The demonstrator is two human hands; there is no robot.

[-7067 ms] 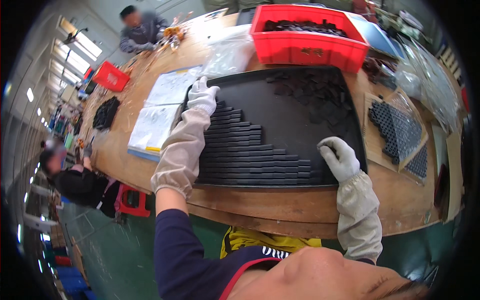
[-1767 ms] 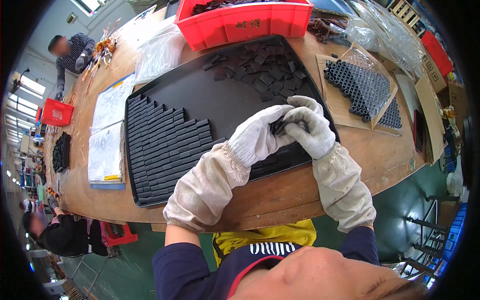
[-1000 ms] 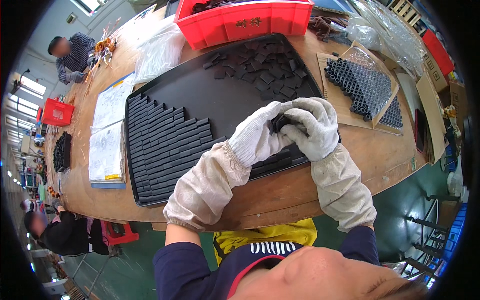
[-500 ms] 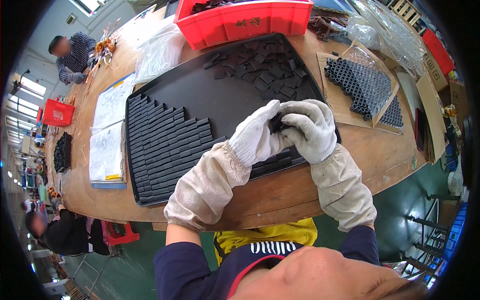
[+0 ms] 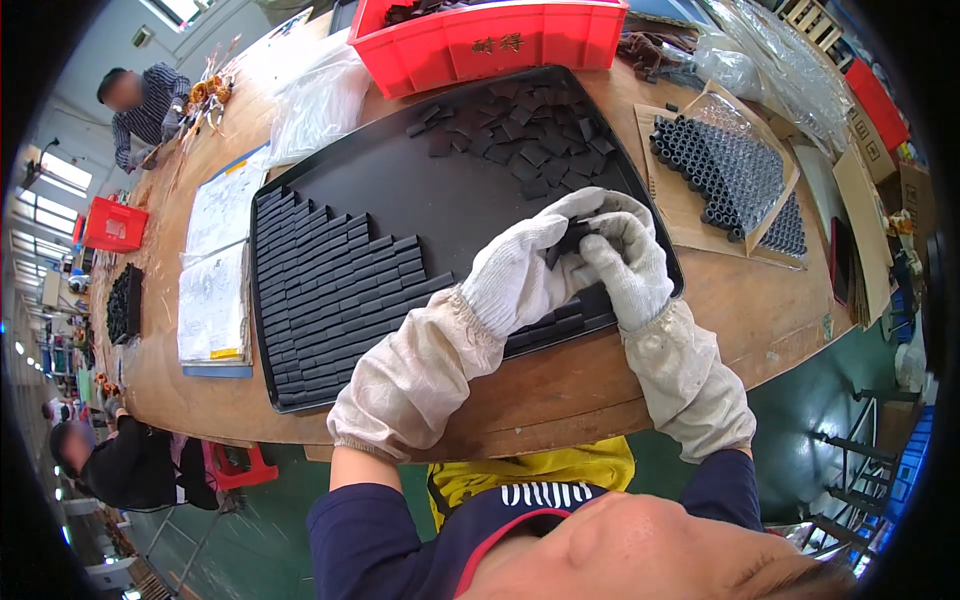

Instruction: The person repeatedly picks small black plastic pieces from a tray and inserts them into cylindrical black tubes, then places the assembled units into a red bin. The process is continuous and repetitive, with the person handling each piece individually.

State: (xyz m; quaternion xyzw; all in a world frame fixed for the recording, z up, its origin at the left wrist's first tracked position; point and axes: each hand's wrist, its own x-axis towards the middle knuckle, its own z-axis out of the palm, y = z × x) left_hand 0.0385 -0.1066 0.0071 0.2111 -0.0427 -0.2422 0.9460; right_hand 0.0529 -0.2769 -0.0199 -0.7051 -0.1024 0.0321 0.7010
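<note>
Both my hands wear white knit gloves and meet over the right part of a black tray (image 5: 400, 195). My left hand (image 5: 518, 268) is closed around a small flat black piece (image 5: 568, 240). The bent fingers of my right hand (image 5: 632, 255) pinch the same piece from the other side; the gloves hide part of it. Loose black pieces (image 5: 535, 155) lie scattered in the tray's far right part. Rows of matching black pieces (image 5: 330, 290) line its left and near side, running on under my hands.
Behind the tray stands a red plastic crate (image 5: 490, 45) with dark pieces inside. Short black tubes (image 5: 700, 165) rest on cardboard to the right, partly under bubble wrap. An open binder of papers (image 5: 215, 270) and a clear plastic bag (image 5: 320, 105) lie left. Two people sit farther left.
My right hand has turned and its fingers have shifted, showing more of the black piece. Both hands stay over the same part of the tray. The rows look the same.
</note>
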